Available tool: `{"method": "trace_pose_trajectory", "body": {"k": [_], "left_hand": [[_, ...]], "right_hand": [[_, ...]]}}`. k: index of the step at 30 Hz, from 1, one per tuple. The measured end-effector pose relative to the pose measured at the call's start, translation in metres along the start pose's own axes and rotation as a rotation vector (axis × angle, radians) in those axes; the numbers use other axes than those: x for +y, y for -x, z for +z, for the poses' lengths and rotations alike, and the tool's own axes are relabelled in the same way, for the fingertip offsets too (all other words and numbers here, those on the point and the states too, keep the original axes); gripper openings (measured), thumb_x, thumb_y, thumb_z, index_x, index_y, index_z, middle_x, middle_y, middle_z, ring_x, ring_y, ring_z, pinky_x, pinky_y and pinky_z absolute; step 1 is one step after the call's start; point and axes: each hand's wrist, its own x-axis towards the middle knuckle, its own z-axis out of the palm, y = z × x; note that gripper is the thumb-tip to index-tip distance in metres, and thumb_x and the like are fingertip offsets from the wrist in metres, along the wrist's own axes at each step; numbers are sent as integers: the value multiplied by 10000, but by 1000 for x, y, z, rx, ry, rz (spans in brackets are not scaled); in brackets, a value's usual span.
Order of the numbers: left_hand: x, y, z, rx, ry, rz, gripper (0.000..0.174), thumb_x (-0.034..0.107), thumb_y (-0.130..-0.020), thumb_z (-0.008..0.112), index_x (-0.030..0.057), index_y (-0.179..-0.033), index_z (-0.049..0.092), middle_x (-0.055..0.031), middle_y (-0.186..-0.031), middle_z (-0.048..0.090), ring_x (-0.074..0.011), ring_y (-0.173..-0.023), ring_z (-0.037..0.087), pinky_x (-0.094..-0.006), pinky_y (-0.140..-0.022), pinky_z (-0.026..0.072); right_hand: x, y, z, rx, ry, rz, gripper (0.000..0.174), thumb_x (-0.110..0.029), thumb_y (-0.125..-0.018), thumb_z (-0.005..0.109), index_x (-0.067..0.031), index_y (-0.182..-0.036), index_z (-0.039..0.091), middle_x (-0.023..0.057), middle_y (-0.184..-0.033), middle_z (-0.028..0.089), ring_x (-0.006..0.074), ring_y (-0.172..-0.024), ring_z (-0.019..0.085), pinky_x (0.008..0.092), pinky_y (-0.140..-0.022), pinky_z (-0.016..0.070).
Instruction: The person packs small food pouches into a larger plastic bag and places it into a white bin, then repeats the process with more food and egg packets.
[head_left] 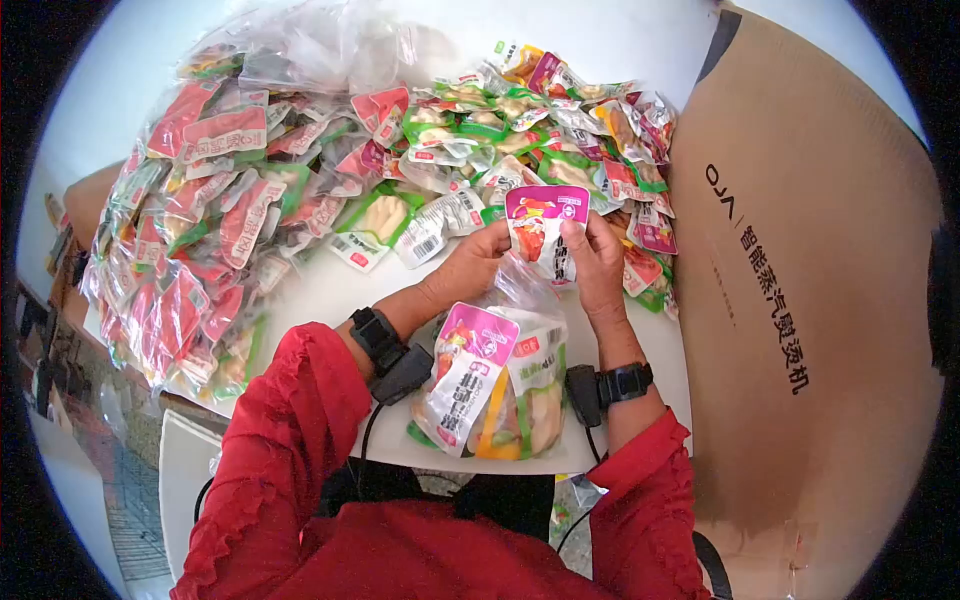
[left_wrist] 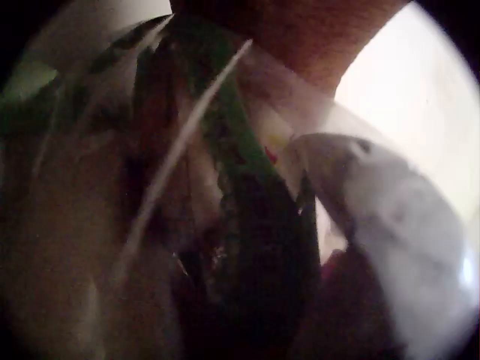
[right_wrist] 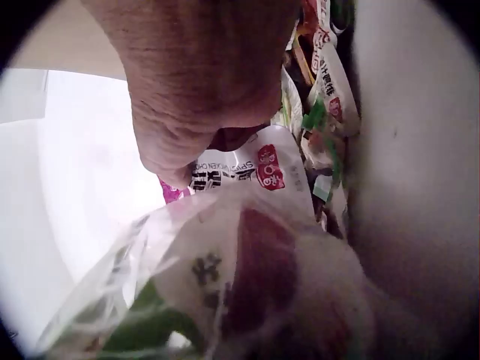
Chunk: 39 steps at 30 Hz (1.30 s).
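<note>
Head view: I see a tall brown carton [head_left: 790, 240] with black lettering filling the right of the frame, beside a white table [head_left: 650, 350]. Heaped over the table, from upper left to upper centre, are shiny food packets [head_left: 215, 150], the left ones under clear plastic. At lower centre, close to the near edge, sits a filled clear bag [head_left: 535, 400]. Just above it, two hands hold a purple-topped packet [head_left: 537, 225]: the right hand [head_left: 601, 265] pinches it, thumb in front; the left hand [head_left: 470, 265] grips its left edge.
</note>
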Motion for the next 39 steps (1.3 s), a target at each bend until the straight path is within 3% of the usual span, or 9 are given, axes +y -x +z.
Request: {"method": "trace_pose_trajectory", "body": {"k": [6,8,11,18,23,26,39], "left_hand": [[4,2,3,8,-44,-52,354,159,-850,552,81,-1185,467,1,-1046,559,-82,-896,529,-244,-758,446],[9,1,5,17,-20,-79,340,59,-841,530,48,-1170,445,-60,-1086,560,-130,-956,548,-282,-819,454],[1,0,4,6,101,-59,338,94,-853,527,44,-1176,442,-64,-1097,558,-132,-967,544,-283,-827,449],[-1,-1,2,-4,68,-48,344,118,-859,523,35,-1182,437,-67,-1104,555,-134,-977,539,-281,-838,442],[-5,-1,-3,45,46,-114,293,135,-861,529,25,-1129,490,-50,-1004,590,-100,-870,570,-241,-755,470],[-7,-2,-4,49,96,-123,234,139,-861,531,18,-1061,541,-33,-933,605,-77,-798,577,-217,-702,476],[-4,-1,-3,75,31,-165,195,159,-851,550,19,-982,583,-21,-869,610,-60,-744,575,-194,-648,474]], "right_hand": [[1,2,2,28,20,-22,237,-241,-862,522,-7,-840,549,-4,-733,530,68,-695,458,234,-646,403],[-1,2,2,74,5,27,279,-273,-876,490,-3,-831,546,2,-738,532,73,-695,461,233,-655,403],[-2,2,-2,65,-94,79,325,-306,-888,454,0,-828,546,12,-749,538,81,-701,469,237,-668,404],[-2,0,-3,55,-115,100,336,-313,-889,442,7,-854,539,25,-771,539,92,-705,474,246,-675,409],[18,-2,-4,192,-80,71,284,-271,-884,458,6,-872,517,23,-797,523,83,-725,464,239,-671,402],[2,-2,-3,156,-85,85,235,-240,-886,459,-13,-843,498,4,-766,489,72,-709,445,231,-652,392],[15,-4,-8,143,-121,67,172,-193,-881,457,-33,-825,485,-10,-745,461,58,-696,430,216,-630,381]]}}
